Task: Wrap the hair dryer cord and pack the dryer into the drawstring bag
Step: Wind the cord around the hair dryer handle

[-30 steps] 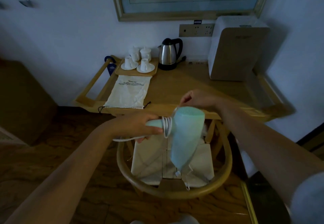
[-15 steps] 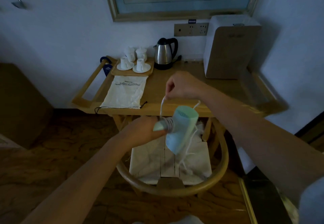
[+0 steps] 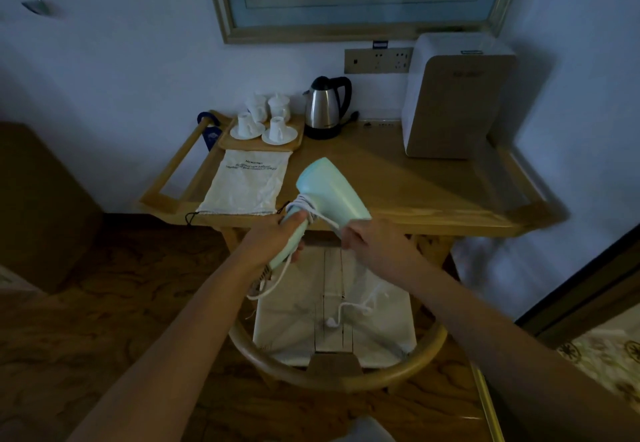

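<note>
A mint-green hair dryer (image 3: 330,192) is held over the front edge of the wooden table (image 3: 408,178), its barrel pointing up and left. My left hand (image 3: 277,237) grips its handle. Several turns of white cord (image 3: 304,207) sit around the top of the handle. My right hand (image 3: 374,244) pinches the cord just right of the handle. The loose end with the plug (image 3: 330,322) hangs down over the chair seat. The white drawstring bag (image 3: 247,183) lies flat on the table's left side, its mouth toward me.
A tray with white cups (image 3: 263,126), a steel kettle (image 3: 327,107) and a white box-shaped appliance (image 3: 453,102) stand at the back of the table. A round-backed wooden chair (image 3: 336,369) with a white cushion is tucked under the table in front of me.
The dryer has swung from barrel-down to barrel-up. My right hand came down from above the dryer to below its barrel, carrying the cord around the handle. The view shifted slightly.
</note>
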Tool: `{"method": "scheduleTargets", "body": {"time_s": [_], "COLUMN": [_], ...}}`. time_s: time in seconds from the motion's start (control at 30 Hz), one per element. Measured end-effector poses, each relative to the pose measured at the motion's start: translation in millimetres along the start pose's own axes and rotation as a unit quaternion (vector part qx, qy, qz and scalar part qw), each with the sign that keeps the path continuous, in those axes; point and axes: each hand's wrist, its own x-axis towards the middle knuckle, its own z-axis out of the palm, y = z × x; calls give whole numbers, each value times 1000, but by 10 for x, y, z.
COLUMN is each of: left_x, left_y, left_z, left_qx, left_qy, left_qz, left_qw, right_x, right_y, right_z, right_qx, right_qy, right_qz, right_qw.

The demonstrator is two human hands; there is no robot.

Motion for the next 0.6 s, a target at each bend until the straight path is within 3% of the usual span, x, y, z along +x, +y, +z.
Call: {"method": "scheduleTargets", "body": {"time_s": [0.13,0.23,0.3,0.37,0.47,0.53,0.6], "left_x": [72,97,101,99,121,130,113], "left_y": [-29,-50,-73,-95,-111,-98,-81], "left_z": [-8,-38,-37,-48,-138,-220,-284], "left_qx": [-97,-161,-225,-297,-380,-370,-333], "left_qy": [10,-31,-67,-114,-175,-200,-227], "left_qz": [-46,-54,-49,-36,-16,11,42], "left_qw": [994,985,971,947,908,907,914], "right_x": [-229,-248,-230,-222,-191,-159,-99], "right_y": [137,220,284,378,542,563,534], "right_z": [301,387,406,397,328,260,194], "right_qx": [80,136,244,387,479,461,378], "right_qy": [39,69,31,-36,-118,-159,-183], "right_qz": [-6,-5,34,70,75,67,63], "right_qw": [996,988,969,919,867,870,905]}}
